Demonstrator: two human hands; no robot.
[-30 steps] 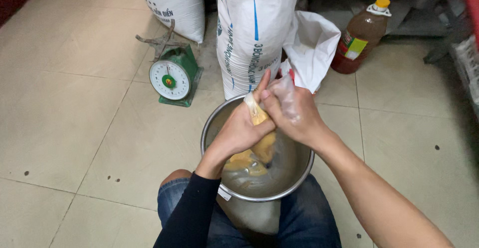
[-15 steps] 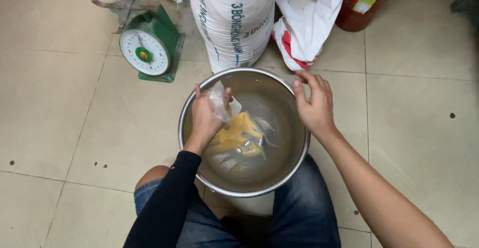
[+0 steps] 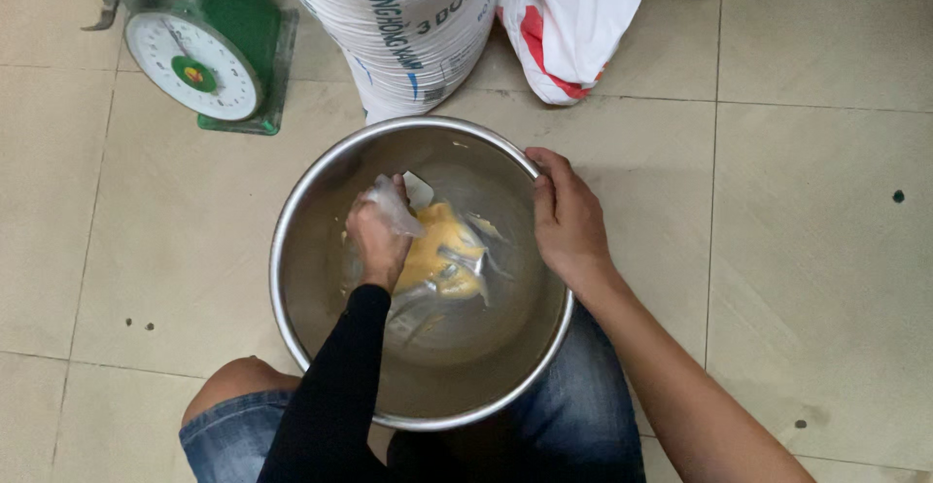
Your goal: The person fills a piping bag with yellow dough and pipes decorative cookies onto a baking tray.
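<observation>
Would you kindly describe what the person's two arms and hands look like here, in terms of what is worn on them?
The left arm wears a snug black long sleeve down to the wrist; the left hand is bare. The right arm has no sleeve in view, and the right hand is bare too. No rings, watch or gloves are visible.

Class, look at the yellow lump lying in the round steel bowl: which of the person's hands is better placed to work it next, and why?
Probably the left hand: it is inside the round steel bowl, clutching a clear plastic wrapper right beside the yellow lump. The right hand grips the rim, steadying the bowl.
</observation>
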